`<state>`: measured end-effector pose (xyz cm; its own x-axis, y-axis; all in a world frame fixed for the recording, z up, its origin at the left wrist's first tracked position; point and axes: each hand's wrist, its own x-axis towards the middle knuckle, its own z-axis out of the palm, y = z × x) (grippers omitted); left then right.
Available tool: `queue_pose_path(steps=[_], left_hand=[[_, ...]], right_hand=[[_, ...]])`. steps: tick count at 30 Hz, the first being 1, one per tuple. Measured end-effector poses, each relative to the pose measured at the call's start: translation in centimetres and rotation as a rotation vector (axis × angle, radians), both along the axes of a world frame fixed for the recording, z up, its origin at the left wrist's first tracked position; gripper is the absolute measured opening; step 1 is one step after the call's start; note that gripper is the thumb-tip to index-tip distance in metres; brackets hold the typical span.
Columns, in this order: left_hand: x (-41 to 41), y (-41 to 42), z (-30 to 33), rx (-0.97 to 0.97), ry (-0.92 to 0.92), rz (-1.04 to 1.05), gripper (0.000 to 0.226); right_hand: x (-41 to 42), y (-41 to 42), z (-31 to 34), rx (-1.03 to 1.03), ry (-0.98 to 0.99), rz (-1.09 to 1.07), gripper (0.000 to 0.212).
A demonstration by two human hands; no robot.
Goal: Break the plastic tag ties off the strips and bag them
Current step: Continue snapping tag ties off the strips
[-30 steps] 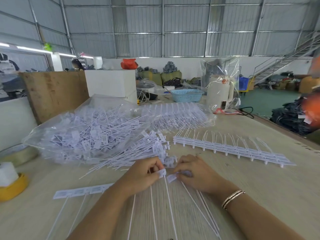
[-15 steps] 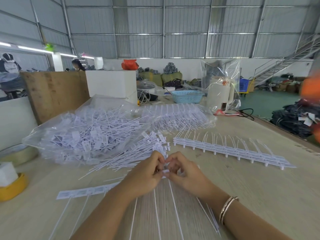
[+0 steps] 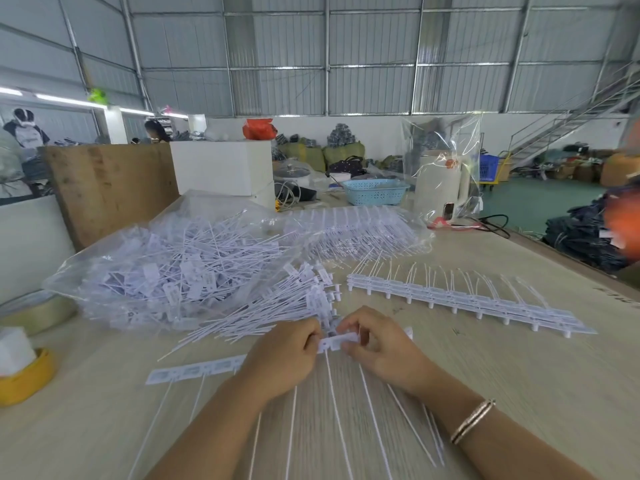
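Both hands meet at the table's near middle over a white tie strip [image 3: 337, 341]. My left hand [image 3: 284, 358] pinches the strip's left part and my right hand [image 3: 377, 348] pinches its right part. Long thin tails [image 3: 367, 410] trail from the strip toward me between my forearms. A loose heap of separated ties [image 3: 277, 306] lies just beyond my left hand. Behind it sits a clear plastic bag [image 3: 166, 271] full of white ties. A stack of unbroken strips [image 3: 460, 299] lies to the right, beyond my right hand.
A short strip piece [image 3: 194, 370] lies left of my left forearm. A yellow tape roll with a white block [image 3: 20, 372] stands at the left edge. Another clear bag of strips [image 3: 356, 233], a blue basket [image 3: 375, 192] and a white kettle [image 3: 440, 188] sit further back. The table's right edge runs diagonally.
My hands, pressed together half a second ago, have drawn slightly apart, and a section of the strip now shows between them. The heaps and bags have not moved.
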<state>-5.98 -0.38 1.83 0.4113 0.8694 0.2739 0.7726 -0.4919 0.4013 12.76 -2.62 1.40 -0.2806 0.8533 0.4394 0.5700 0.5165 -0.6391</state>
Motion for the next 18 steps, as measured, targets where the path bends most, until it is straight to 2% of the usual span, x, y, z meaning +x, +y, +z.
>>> queue_pose_path(steps=[4, 8, 18], left_hand=[[0.28, 0.27, -0.64, -0.019, -0.118, 0.026, 0.019], [0.31, 0.19, -0.88, -0.019, -0.147, -0.027, 0.015], [-0.08, 0.37, -0.78, -0.002, -0.309, -0.153, 0.01]], right_hand=[[-0.2, 0.25, -0.09, 0.117, -0.191, -0.078, 0.022], [0.03, 0.3, -0.04, 0.233, -0.331, -0.146, 0.019], [0.4, -0.15, 0.89, 0.407, -0.533, -0.165, 0.025]])
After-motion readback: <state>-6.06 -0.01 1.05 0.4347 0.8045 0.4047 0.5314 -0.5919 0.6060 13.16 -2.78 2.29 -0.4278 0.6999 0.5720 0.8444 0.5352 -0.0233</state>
